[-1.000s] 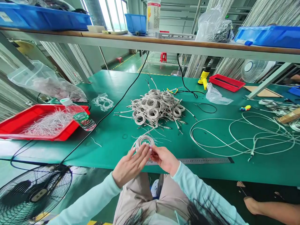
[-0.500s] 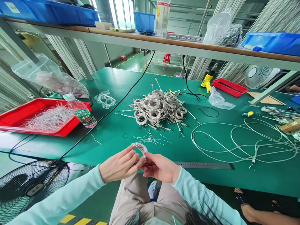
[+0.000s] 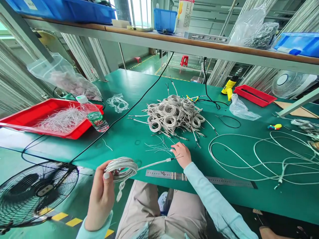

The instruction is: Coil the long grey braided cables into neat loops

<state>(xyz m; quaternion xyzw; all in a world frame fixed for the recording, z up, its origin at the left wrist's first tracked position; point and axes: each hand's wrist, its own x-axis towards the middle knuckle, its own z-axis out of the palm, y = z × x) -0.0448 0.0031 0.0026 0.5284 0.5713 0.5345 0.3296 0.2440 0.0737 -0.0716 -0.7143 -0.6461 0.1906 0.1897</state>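
Note:
My left hand (image 3: 101, 191) is closed around a coil of light grey cable (image 3: 124, 163), held up over the table's front edge. A pale connector (image 3: 120, 192) dangles below the coil. The cable's other end (image 3: 159, 162) stretches right, its dark bare leads crossing in front of my right hand (image 3: 183, 155). My right hand's fingers are bent together at some loose thin white strands (image 3: 158, 147); whether they pinch one is too small to tell. Behind them lies a pile of coiled cables (image 3: 171, 114).
A steel ruler (image 3: 219, 181) lies along the front edge. Loose long cable (image 3: 249, 146) spreads to the right. At left are a red tray (image 3: 67, 134), a water bottle (image 3: 96, 116) and a floor fan (image 3: 42, 189). A shelf (image 3: 149, 36) spans the back.
The coil has moved left and nearer with my left hand. My right hand has left the coil and reached forward to the white strands. The view has shifted slightly.

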